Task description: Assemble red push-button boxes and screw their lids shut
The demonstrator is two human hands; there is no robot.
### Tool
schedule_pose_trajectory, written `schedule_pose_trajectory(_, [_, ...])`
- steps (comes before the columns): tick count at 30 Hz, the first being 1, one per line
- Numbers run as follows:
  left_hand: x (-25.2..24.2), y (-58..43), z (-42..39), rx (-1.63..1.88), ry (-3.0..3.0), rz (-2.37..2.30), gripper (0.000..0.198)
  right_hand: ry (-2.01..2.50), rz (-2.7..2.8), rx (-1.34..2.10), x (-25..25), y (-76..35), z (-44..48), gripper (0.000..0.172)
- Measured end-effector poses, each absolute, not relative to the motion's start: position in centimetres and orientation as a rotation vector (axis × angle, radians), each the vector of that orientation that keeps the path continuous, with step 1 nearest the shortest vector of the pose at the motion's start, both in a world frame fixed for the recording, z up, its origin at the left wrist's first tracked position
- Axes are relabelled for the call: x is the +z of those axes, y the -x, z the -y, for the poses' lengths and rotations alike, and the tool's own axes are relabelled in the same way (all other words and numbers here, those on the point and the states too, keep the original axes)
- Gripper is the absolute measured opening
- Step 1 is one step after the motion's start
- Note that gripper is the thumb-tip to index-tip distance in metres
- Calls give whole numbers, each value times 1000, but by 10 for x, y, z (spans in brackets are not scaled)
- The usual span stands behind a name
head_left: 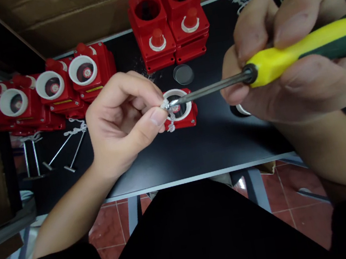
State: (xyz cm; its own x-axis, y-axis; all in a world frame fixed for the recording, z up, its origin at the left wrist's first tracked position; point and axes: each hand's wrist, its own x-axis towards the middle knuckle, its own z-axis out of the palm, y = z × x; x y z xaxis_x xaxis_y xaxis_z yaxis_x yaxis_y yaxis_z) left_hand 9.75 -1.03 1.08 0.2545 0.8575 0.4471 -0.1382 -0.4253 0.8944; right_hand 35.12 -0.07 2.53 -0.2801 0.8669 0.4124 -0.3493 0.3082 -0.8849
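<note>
A yellow-green screwdriver (275, 60) slants left, tip at white string (171, 126).

So the lone box (193, 111) is bright red with a white ring (175, 91), and a red-and-white dial (176, 108) shows inside. Screwdriver (270, 68) to its right: yellow and dark green handle, grey metal shaft. Scraggly cord (171, 125) at the lone box's left edge is whitish. Left of the lone box, a row of boxes (70, 91), same red, white rings, plus yellow labels (94, 89). Behind it, two more red ones (191, 42) with orange-red caps (157, 38) and white collars. Tabletop (152, 163) under it's plain black, pale grey edge.
</note>
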Motion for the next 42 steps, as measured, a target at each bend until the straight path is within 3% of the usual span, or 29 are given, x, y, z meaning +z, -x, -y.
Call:
schedule_pose_trajectory(5, [9, -95, 8, 1368, -1711, -587, 21, 543, 1400, 1307, 30, -356, 4, 17])
schedule_pose_trajectory(10, [14, -96, 19, 1362, -1775, -818, 23, 597, 1381, 1146, 26, -355, 0, 22])
schedule_pose_trajectory(16, [15, -96, 19, 1491, -1837, -838, 19, 492, 1358, 1228, 22, -352, -6, 21])
schedule_pose_trajectory(24, [10, -93, 20, 1455, -1893, -1001, 19, 468, 1270, 1196, 14, -344, -14, 34])
schedule_pose_trajectory(29, [6, -94, 18, 1515, -2008, -959, 10, 466, 1282, 1221, 5, -345, -15, 23])
schedule_pose_trajectory(34, [8, -94, 16, 1578, -2282, -947, 17, 446, 1275, 1269, 3, -347, -15, 19])
schedule_pose_trajectory(42, [14, -85, 12, 1624, -2508, -1035, 19, 596, 1400, 1339, 4, -357, -23, 33])
